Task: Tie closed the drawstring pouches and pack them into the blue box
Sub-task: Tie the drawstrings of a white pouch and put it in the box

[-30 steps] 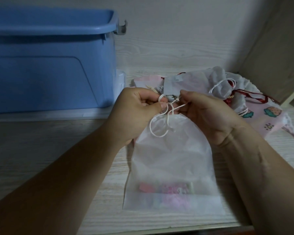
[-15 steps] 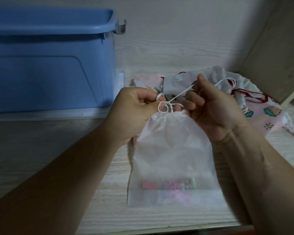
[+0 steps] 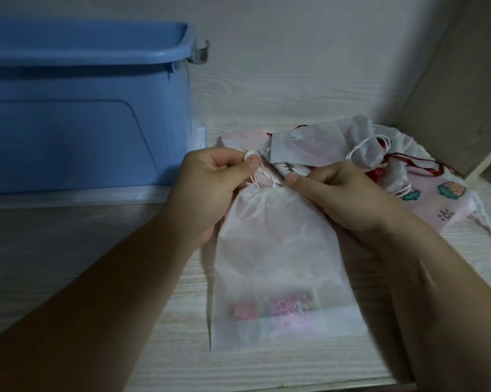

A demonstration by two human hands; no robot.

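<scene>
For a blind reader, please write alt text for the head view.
The left hand pinches the drawstring and the right hand grips the gathered neck of a translucent white pouch lying on a pale wooden surface. A blue box stands behind on the left, other pouches lie heaped on the right.

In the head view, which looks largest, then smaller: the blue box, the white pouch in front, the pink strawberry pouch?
1. blue box, though the left edge cuts it off.
2. white pouch, nearest the camera.
3. pink strawberry pouch, partly covered, so its true size is unsure.
</scene>
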